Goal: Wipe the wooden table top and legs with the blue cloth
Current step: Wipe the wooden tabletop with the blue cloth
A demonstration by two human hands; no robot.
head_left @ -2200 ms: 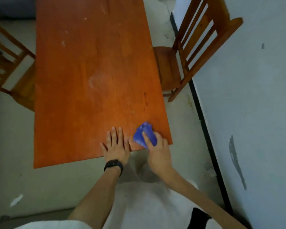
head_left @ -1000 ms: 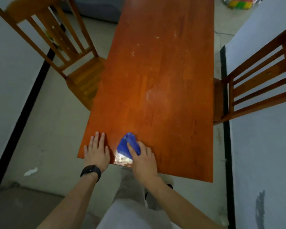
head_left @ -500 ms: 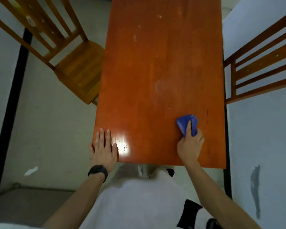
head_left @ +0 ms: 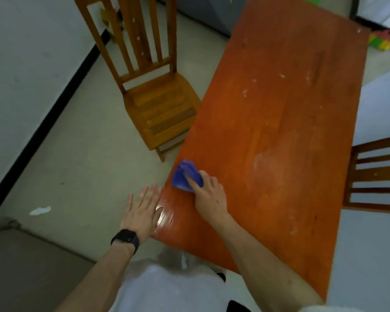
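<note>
At the lower left of the frame a scrap of white paper [head_left: 40,210] lies on the floor, near the black skirting of the wall. Above it, in the upper middle-left, a wooden chair [head_left: 160,109] stands just beside the tabletop's [head_left: 279,131] left edge, seat turned toward it. Your left hand [head_left: 142,212], with a black watch [head_left: 125,238] on the wrist, lies flat at the near left corner; its grip is apart, fingers straight, thumb over the tabletop's edge and the rest over the floor. Just right of it, the blue cloth [head_left: 186,175] sits bunched on the tabletop, close to the left edge. Your right hand [head_left: 208,197] has its grip clamped on the cloth, index finger laid along the top, the others curled at its near side. Pale smears and specks mark the wood further right. At the right edge of the frame, a second chair [head_left: 374,176] shows its slatted back.
</note>
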